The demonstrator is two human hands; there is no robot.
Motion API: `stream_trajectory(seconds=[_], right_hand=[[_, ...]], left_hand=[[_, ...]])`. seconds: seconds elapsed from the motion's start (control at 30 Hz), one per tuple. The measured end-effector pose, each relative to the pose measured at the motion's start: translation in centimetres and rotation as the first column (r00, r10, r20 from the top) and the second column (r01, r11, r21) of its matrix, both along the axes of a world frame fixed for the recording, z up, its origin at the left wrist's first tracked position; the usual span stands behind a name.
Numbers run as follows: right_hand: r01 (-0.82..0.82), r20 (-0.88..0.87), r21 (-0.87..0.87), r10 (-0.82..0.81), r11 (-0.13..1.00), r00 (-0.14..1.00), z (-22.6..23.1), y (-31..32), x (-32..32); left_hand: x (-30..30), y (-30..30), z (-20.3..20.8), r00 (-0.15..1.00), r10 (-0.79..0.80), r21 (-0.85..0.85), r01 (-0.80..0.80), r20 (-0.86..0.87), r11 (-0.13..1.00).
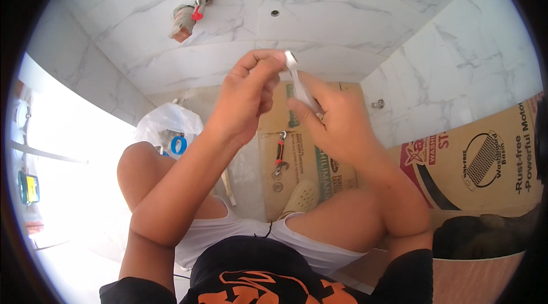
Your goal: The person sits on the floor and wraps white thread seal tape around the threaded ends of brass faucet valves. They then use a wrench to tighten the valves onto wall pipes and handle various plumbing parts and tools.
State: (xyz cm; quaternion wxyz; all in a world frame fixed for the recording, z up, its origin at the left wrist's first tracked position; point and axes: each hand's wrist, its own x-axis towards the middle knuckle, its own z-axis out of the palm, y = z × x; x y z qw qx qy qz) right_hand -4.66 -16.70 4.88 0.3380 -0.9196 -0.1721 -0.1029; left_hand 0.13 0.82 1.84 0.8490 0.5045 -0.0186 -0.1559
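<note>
A slender white piece (301, 82) is slanting down-right between the hands — left hand (245, 94) pinching its upper end, right hand (338, 114) clasping its lower end.

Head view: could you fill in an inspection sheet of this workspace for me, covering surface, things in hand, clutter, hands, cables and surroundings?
Surface: printed cardboard sheet on the floor.
Things in hand: white nozzle-like fitting, blurred.
Clutter: red-and-black wrench on the cardboard sheet; clear plastic bag at left, with a blue ring.
Hands: left hand pinches the fitting's upper end; right hand grips lower down.
Cables: thin dark line at lower left, unclear.
Surroundings: marble-patterned tiled walls; red-handled valve ahead.
</note>
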Motion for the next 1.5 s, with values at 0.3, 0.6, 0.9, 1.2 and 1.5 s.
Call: stream_trajectory(seconds=[0.3, 0.6, 0.9, 1.2, 1.5], right_hand=[[-0.024, -0.191, 0.083, 0.040, 0.996, 0.981, 2.1, -0.7, -1.4], [-0.077, -0.189, 0.629, 0.249, 0.773, 0.950, 5.6, -2.1, -1.3], [-0.046, -0.131, 0.753, 0.218, 0.656, 0.967, 3.0, -4.3, 2.2], [0.210, -0.470, 0.554, 0.095, 0.806, 0.877, 1.7, -3.4, 2.6], [-0.028, -0.207, 0.517, 0.157, 0.855, 0.966, 0.8, -0.7, 1.7]], left_hand=[[0.9, -0.9, -1.4, 0.878, 0.094, 0.370, -0.293, 0.469, 0.882], [0.1, -1.3, -2.6, 0.624, -0.229, 0.576, -0.436, 0.747, 0.692], [-1.6, -2.1, -2.5, 0.477, -0.331, 0.544, -0.429, 0.815, 0.721], [-2.2, -1.5, -0.8, 0.695, -0.190, 0.421, -0.178, 0.694, 0.889], [-0.2, 0.4, 0.9, 0.981, -0.085, -0.055, 0.096, 0.176, 0.994]])
